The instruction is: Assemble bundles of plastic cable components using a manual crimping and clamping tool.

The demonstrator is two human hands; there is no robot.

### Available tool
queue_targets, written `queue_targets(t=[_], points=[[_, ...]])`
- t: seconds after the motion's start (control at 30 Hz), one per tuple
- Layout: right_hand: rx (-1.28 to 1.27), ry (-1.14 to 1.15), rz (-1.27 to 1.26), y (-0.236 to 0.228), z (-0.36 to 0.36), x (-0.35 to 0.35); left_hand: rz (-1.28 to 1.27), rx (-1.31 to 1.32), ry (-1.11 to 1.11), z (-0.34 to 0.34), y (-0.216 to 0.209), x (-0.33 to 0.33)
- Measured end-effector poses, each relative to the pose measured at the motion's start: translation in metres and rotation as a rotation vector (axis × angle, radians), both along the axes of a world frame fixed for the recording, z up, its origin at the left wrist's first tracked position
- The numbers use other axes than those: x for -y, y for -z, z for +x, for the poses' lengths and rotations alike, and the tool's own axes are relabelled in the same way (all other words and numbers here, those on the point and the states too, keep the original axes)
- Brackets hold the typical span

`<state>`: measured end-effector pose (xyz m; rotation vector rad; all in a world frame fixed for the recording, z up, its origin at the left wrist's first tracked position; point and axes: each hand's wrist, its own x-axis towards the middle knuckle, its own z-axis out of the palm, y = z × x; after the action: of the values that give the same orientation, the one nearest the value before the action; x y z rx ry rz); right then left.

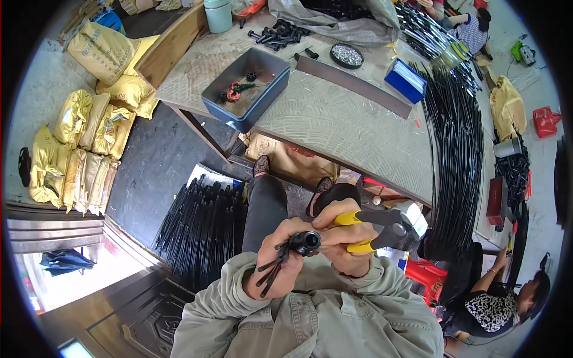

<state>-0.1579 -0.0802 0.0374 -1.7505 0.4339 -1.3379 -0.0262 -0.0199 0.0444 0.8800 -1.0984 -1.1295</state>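
Note:
My left hand [279,260] is closed around a black tubular piece [308,240]. Its round hollow end faces up, and several short thin black prongs fan out beside it over my fingers. In my right hand [342,231] is a pair of pliers [396,229] with yellow handles and a dark metal head; the jaws point to the right, away from the piece. Fingers of the right hand also reach the tube's rim, where both hands meet in front of my chest. Whether the jaws are closed cannot be made out.
A worktable [343,134] stands ahead, bearing a blue-grey bin [253,113], a dish of small metal bits [347,56] and a blue box [407,82]. Long black rods [456,161] overhang its right side; another bundle [203,235] is left of my legs. A co-worker [498,304] sits right.

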Motion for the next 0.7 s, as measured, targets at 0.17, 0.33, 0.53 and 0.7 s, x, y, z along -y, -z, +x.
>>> queue_targets(t=[0.17, 0.33, 0.53, 0.7], points=[[-0.003, 0.005, 0.03, -0.001, 0.004, -0.003, -0.003, -0.005, -0.01, 0.001, 0.001, -0.001], [0.057, 0.004, 0.048, 0.007, 0.007, -0.003, -0.01, -0.035, 0.005, 0.003, 0.006, -0.004], [0.028, -0.016, 0.129, 0.007, 0.006, -0.006, -0.021, -0.019, 0.031, 0.005, 0.012, -0.006], [0.104, 0.035, 0.147, 0.014, 0.015, -0.016, -0.036, -0.028, 0.0, 0.004, 0.01, -0.005]])
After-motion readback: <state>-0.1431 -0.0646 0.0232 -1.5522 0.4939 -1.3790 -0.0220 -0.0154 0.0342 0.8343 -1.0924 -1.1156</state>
